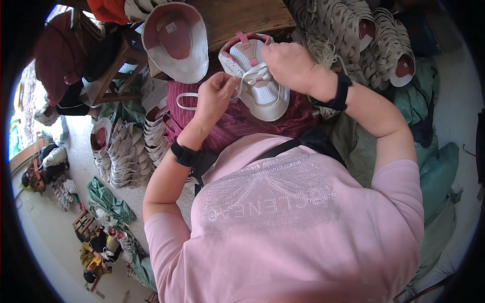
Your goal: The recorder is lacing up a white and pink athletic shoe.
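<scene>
A white and beige sneaker (263, 99) with pink lining and a pink heel loop rests on my lap, its toe toward me. White shoelace (251, 74) crosses its tongue, and a loose loop hangs to the left. At the shoe's left side, my left hand (214, 95) is closed in a pinch on the lace. Against the right edge of the shoe opening, my right hand (292, 64) is closed, fingers pressed together; what they grip is hidden. Maroon striped cloth (187, 121) covers my lap under the shoe.
Beyond the sneaker is a wooden bench (247, 17). A white shoe upper with red lining (198, 58) stands at its left. Nested stacks of shoe uppers (336, 30) lie at the far right, more (129, 156) on the left floor. Green sacks (439, 171) line the right; another person (93, 257) sits lower left.
</scene>
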